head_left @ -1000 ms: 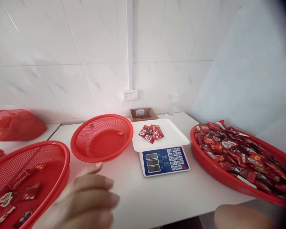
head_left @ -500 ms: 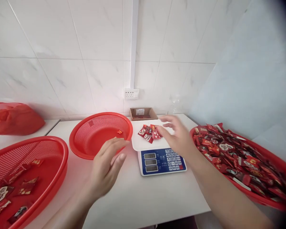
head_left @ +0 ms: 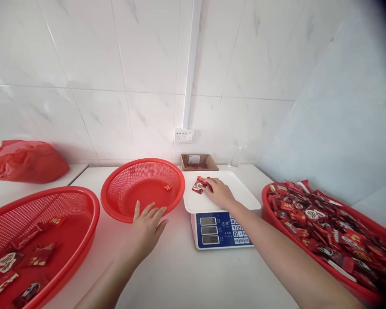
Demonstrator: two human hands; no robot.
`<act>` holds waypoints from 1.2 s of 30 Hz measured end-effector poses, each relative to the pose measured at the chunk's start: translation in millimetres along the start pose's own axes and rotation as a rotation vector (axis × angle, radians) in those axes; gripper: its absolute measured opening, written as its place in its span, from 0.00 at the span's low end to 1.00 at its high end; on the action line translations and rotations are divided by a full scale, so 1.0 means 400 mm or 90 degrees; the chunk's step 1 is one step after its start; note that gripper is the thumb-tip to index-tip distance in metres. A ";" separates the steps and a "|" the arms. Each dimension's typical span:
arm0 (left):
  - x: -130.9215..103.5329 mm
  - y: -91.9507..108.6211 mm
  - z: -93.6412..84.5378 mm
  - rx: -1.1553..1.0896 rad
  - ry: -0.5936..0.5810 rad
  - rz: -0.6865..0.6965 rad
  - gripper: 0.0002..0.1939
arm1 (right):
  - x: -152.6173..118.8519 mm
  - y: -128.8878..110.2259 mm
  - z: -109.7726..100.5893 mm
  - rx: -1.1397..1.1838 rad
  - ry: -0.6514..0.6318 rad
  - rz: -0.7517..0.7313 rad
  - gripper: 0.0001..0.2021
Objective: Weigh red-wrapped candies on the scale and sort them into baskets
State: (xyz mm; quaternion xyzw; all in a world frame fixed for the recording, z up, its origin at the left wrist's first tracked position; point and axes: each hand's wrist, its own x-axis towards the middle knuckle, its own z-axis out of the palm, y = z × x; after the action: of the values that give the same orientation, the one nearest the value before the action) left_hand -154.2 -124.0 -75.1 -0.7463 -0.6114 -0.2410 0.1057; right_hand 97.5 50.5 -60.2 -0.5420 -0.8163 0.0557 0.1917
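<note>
On the white pan of the digital scale (head_left: 234,193) lie several small red packets (head_left: 198,185) with printed labels. My right hand (head_left: 220,194) reaches over them from the right, its fingers curled down around the packets and hiding part of the pile. My left hand (head_left: 149,229) hovers with spread fingers at the front rim of the round red basket (head_left: 122,210), holding nothing. Inside that basket sits one small red-orange packet (head_left: 167,187). The scale's keypad (head_left: 239,227) is partly covered by my right forearm.
A big red basket (head_left: 93,219) with several packets stands at the left. Another red basket (head_left: 265,201), heaped with packets, is at the right. Behind the scale are a cardboard box (head_left: 194,159) and a clear plastic container (head_left: 236,158). A red bag (head_left: 28,161) lies far left.
My right hand has come down onto the packets on the scale pan. My left hand has opened its fingers wider near the round basket. The view has shifted slightly.
</note>
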 end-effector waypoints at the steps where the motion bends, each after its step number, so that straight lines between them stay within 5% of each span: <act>1: -0.010 -0.002 0.002 -0.003 0.012 0.003 0.16 | 0.002 0.006 -0.002 0.014 0.021 0.003 0.16; 8: -0.051 -0.009 -0.003 -0.027 0.019 0.021 0.17 | 0.050 0.043 -0.014 0.127 0.169 0.066 0.11; 12: -0.053 -0.009 -0.008 -0.034 0.022 0.035 0.17 | 0.098 -0.024 -0.024 0.294 0.249 0.106 0.10; 17: -0.047 -0.003 -0.011 -0.031 0.019 0.018 0.16 | 0.133 -0.216 -0.002 0.528 0.113 0.011 0.17; 21: -0.045 -0.015 -0.009 -0.023 0.031 0.002 0.20 | 0.124 -0.306 0.024 0.456 -0.055 -0.181 0.25; 24: -0.045 -0.032 -0.006 -0.016 0.044 0.004 0.21 | 0.127 -0.262 0.026 0.308 -0.014 -0.180 0.26; 27: -0.044 -0.042 -0.002 -0.013 0.049 0.004 0.21 | 0.139 -0.150 0.017 0.166 0.061 -0.028 0.25; 30: -0.042 -0.043 0.000 -0.016 0.055 0.003 0.21 | 0.140 -0.052 0.015 0.076 0.023 0.086 0.27; 36: -0.043 -0.039 0.000 -0.019 0.051 -0.002 0.21 | 0.095 -0.051 0.042 -0.014 -0.127 -0.044 0.27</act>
State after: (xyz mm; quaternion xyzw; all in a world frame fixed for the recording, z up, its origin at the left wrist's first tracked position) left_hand -171.5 -135.2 -85.7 -0.7367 -0.6039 -0.2802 0.1188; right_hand 60.8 78.7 -59.9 -0.5072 -0.8503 0.0936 0.1051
